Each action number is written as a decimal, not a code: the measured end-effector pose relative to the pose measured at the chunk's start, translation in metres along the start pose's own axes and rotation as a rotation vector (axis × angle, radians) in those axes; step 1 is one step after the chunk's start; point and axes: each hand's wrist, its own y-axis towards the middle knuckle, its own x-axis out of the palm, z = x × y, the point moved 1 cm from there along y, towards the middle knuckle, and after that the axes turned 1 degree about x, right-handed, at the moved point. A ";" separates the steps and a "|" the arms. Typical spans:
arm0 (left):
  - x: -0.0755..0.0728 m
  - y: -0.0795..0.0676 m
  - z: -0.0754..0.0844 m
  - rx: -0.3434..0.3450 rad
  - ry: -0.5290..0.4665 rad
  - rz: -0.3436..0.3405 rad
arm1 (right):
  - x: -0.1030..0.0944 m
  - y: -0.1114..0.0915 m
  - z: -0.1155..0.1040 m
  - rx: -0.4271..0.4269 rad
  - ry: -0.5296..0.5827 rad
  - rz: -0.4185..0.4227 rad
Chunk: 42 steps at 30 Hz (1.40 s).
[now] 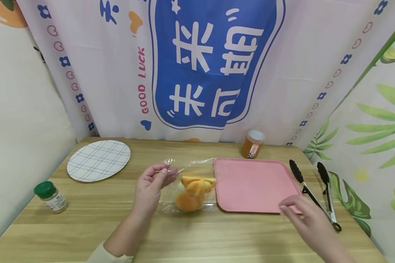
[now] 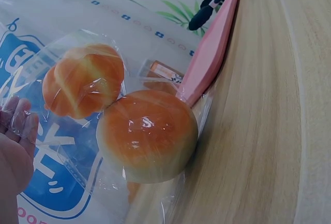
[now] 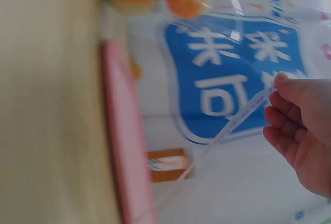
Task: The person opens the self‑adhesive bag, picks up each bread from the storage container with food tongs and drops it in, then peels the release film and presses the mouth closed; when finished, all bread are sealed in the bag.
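My left hand [image 1: 149,186] pinches the upper left edge of a clear plastic bag [image 1: 171,209] over the table. Inside are bread buns: a smooth round bun [image 2: 147,136] with a shiny brown top, and a lumpy, twisted-looking bun [image 2: 85,81]. In the head view my right hand [image 1: 307,221] is above the front right corner of the pink tray [image 1: 255,186], apart from the bag. A thin, pale strip [image 3: 235,123] is pinched between its thumb and fingers in the right wrist view and trails toward the tray.
Black-tipped tongs [image 1: 329,197] lie right of the tray. Behind it stands a jar [image 1: 251,146] with amber contents and a pale lid. A checked round plate [image 1: 98,160] and a green-capped shaker bottle [image 1: 51,197] are on the left. A printed curtain [image 1: 118,80] hangs along the back edge.
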 end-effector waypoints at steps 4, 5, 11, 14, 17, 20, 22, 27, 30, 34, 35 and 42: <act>-0.001 0.000 0.000 0.007 -0.005 -0.002 | 0.037 -0.001 0.003 -0.111 -0.011 -0.087; -0.001 0.000 0.000 0.009 -0.006 -0.003 | 0.045 -0.001 0.004 -0.120 -0.002 -0.102; -0.003 -0.001 0.000 0.011 0.010 -0.004 | 0.077 -0.001 0.010 -0.052 0.108 -0.242; -0.003 -0.001 0.000 0.011 0.004 -0.003 | 0.087 0.001 0.012 0.000 0.150 -0.351; -0.003 -0.001 -0.001 0.011 -0.011 -0.005 | 0.094 0.003 0.013 0.003 0.170 -0.450; -0.003 -0.002 -0.001 0.012 -0.017 -0.009 | 0.100 0.003 0.011 0.001 0.169 -0.534; -0.003 -0.002 -0.001 0.017 -0.017 -0.013 | 0.102 0.003 0.009 0.021 0.151 -0.568; -0.003 -0.002 0.000 0.027 -0.013 -0.015 | 0.103 0.013 0.000 0.236 0.164 -0.540; -0.003 -0.002 0.000 0.025 -0.012 -0.016 | 0.101 0.028 -0.003 0.366 0.238 -0.442; -0.003 -0.001 0.001 0.021 -0.006 -0.017 | 0.101 0.052 -0.004 0.415 0.367 -0.336; -0.003 -0.001 0.001 0.021 -0.005 -0.017 | 0.102 0.057 -0.005 0.425 0.407 -0.322; -0.003 0.001 0.000 0.034 0.001 -0.030 | 0.118 0.086 -0.013 0.538 0.703 -0.279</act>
